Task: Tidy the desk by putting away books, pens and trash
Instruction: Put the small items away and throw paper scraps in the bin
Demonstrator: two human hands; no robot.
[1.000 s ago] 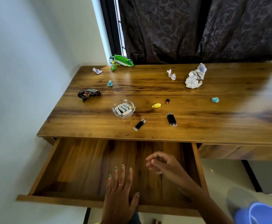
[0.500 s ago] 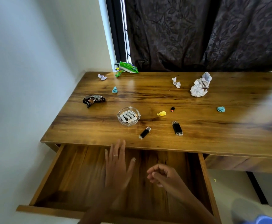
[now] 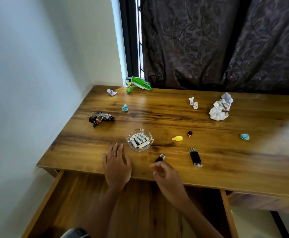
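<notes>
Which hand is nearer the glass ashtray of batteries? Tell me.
Left. The left hand lies flat on the desk with its fingers just left of the glass ashtray. The right hand hangs farther off, below and right of it, at the small black USB stick.

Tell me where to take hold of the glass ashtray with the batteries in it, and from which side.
Grip the glass ashtray by its thick rim, thumb on the near wall and fingers on the far wall, coming from above and from its left, where the left hand already lies flat beside it. It stands upright and open-topped with loose batteries inside, so keeping it level should stop them from spilling.
</notes>
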